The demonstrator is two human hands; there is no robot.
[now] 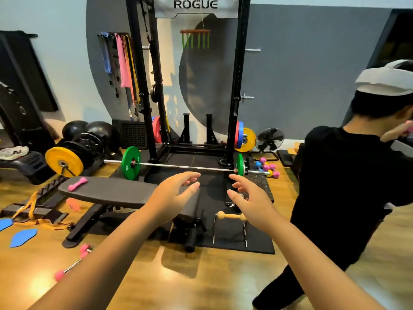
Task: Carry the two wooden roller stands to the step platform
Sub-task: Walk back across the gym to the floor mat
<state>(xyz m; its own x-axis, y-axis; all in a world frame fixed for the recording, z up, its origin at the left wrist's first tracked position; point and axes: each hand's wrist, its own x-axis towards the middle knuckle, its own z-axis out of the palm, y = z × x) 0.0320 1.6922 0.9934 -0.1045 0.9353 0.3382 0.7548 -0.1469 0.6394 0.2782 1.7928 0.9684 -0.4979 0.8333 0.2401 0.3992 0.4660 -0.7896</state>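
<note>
A wooden roller stand [230, 217], a pale wooden bar on thin metal legs, stands on the black floor mat [257, 245] just below my right hand. A small metal part shows between my right fingers; I cannot tell what it is. The black step platform [29, 165] sits at the far left with a light shoe on it. My left hand [176, 198] reaches forward over the bench end, fingers spread, holding nothing. My right hand [248, 202] reaches forward above the roller stand, fingers spread and empty.
A grey weight bench [107, 190] with a pink dumbbell lies left of centre. A barbell [185, 167] with green plates crosses in front of the black rack [237, 86]. A person in black [348, 186] stands close at right. Plates, dumbbells and blue pads litter the wooden floor.
</note>
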